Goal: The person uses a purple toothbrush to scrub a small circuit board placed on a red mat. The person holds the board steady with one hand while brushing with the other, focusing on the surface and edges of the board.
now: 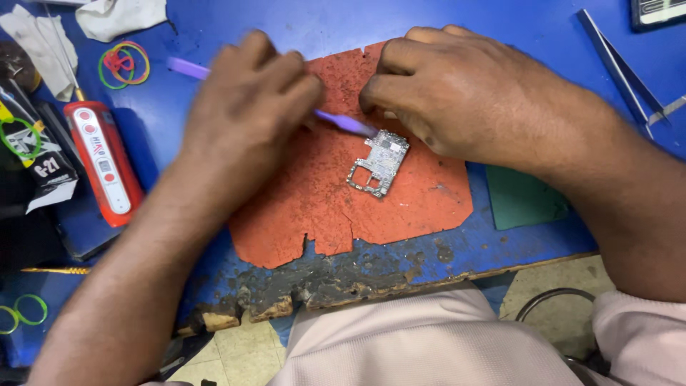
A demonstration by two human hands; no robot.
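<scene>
A small silvery circuit board point(380, 163) lies on a worn red mat point(314, 200) on the blue bench. My left hand point(246, 100) is shut on a purple plastic stick point(346, 124), probably a brush or pry tool, whose tip touches the board's upper edge. The stick's other end pokes out past my knuckles at the upper left. My right hand point(464, 96) rests knuckles-down on the mat just above and right of the board, fingers curled; its fingertips are hidden, so I cannot tell whether they press the board.
A red-and-white tube-shaped tool point(103, 164) lies at the left beside a black box point(43, 168). Coloured rubber bands point(123, 64) and white cloths point(118, 16) sit at the upper left. Metal tweezers point(622, 71) lie at the upper right. The bench's front edge point(343, 282) is charred and chipped.
</scene>
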